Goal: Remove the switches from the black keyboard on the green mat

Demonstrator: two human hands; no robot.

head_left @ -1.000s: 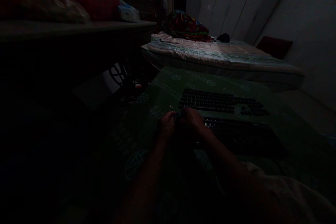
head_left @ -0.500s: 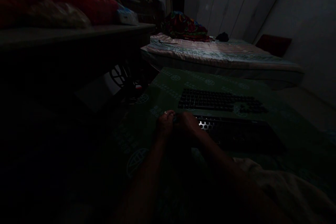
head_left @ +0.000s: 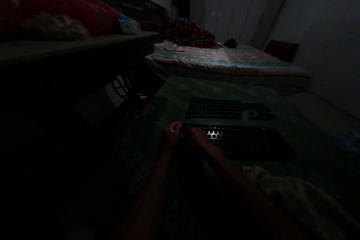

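Note:
A dark keyboard base (head_left: 258,144), its keycaps off, lies on a green printed sheet, with a bright patch of light on its hole-patterned plate. My left hand (head_left: 171,135), wearing a ring, is closed at the left end of the base, thumb and fingers on its corner. Over the left part of the base, my right hand (head_left: 197,139) is bent closed; what its fingers hold, if anything, is lost in the dark. Behind the base, several black keycaps (head_left: 216,108) are laid out in keyboard order on the sheet.
Crumpled pale cloth (head_left: 292,191) lies at the near right of the green sheet (head_left: 174,99). A bed (head_left: 230,58) with a dark red patterned blanket (head_left: 192,33) stands behind. To the left, a desk (head_left: 56,47) carries a red bag (head_left: 73,7). The room is very dim.
The view has shifted slightly, so everything sits a little further left and lower. My hands have moved slightly apart, and the left fingers now show at the base's corner.

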